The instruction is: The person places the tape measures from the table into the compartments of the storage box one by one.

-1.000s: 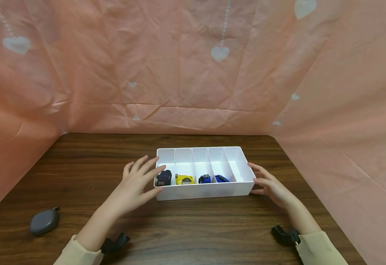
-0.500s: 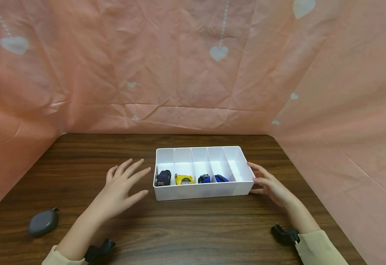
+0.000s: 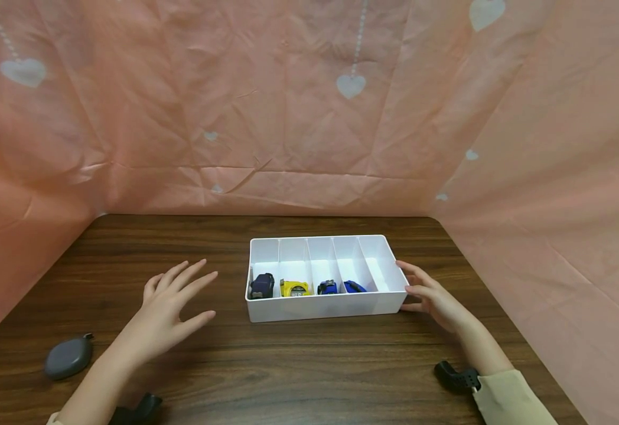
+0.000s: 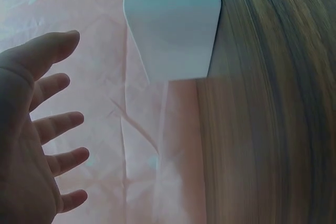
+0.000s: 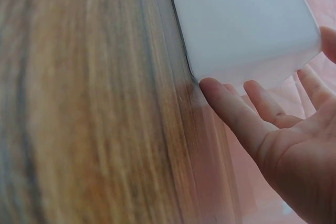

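Note:
A white box with several compartments stands mid-table in the head view. From the left, its compartments hold a dark tape measure, a yellow tape measure, a blue-and-black tape measure and a blue item whose kind is partly hidden by the front wall. The rightmost compartment has nothing in it. Left of the box, my left hand hovers with fingers spread, holding nothing. My right hand rests its fingertips against the box's right end; the right wrist view shows the fingers extended along the white end wall.
A grey rounded case with a small tab lies on the wooden table at the left. Pink cloth with white hearts hangs behind the table and along both sides. A black camera mount sits on each wrist.
My left hand has moved off the box's left end, drawing back leftward and toward me with its fingers spread. The right hand stays at the box, which has hardly shifted.

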Demonstrator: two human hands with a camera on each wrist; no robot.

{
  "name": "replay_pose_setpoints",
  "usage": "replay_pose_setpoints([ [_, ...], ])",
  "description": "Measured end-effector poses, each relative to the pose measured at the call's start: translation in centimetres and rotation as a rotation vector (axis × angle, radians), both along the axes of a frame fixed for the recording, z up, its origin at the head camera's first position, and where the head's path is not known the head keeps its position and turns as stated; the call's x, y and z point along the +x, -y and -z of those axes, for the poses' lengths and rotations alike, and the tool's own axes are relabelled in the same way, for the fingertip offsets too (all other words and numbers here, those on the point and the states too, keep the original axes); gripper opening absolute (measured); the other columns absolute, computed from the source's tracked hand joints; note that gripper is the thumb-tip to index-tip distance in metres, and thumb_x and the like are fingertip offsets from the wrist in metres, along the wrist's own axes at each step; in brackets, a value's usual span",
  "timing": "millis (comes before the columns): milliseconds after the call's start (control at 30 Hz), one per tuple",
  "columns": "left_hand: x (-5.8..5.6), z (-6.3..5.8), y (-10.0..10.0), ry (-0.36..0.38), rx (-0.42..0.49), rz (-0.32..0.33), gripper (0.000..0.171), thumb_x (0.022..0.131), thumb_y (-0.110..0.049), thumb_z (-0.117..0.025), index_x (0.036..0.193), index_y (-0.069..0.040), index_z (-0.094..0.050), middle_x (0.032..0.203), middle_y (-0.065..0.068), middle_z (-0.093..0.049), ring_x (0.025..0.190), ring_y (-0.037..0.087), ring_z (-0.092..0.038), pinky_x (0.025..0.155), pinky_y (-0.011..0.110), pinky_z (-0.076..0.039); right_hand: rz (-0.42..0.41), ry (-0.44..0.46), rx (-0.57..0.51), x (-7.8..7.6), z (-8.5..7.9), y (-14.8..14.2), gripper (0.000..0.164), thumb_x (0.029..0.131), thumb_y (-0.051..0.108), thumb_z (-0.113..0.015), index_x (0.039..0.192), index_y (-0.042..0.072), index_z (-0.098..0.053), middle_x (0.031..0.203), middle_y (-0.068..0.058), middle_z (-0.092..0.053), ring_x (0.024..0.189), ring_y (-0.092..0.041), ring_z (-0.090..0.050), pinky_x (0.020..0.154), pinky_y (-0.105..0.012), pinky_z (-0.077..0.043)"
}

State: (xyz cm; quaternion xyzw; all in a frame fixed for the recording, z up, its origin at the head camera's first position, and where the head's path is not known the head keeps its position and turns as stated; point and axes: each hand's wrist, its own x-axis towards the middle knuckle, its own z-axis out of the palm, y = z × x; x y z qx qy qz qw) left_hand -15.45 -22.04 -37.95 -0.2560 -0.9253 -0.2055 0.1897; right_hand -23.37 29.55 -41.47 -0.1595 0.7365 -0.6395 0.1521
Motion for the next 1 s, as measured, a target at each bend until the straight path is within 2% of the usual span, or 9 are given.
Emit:
replay_pose_setpoints([
  [700, 1.9, -0.8, 4.5, 0.014, 0.06, -0.048, 0.073, 0.081, -0.03, -0.078, 0.145, -0.024, -0.043, 0.151, 0.006, -0.032, 0.135, 0.043, -0.023, 0.095, 0.072, -0.008, 0.0, 0.008, 0.002, 0.0, 0.0, 0.0, 0.057, 0.099, 0.015, -0.045, 0.152, 0.012, -0.022, 0.141, -0.033, -0.021, 0.117, -0.032, -0.044, 0.091, -0.058, -0.042],
  [1000, 2.5, -0.5, 6.5, 0.028, 0.084, -0.075, 0.075, 0.078, -0.024, -0.081, 0.144, -0.024, -0.045, 0.15, 0.005, -0.034, 0.135, 0.041, -0.024, 0.095, 0.074, -0.006, -0.001, 0.013, -0.001, -0.1, -0.1, 0.0, 0.057, 0.099, 0.015, -0.044, 0.152, 0.011, -0.021, 0.142, -0.032, -0.02, 0.118, -0.032, -0.043, 0.092, -0.058, -0.042],
])
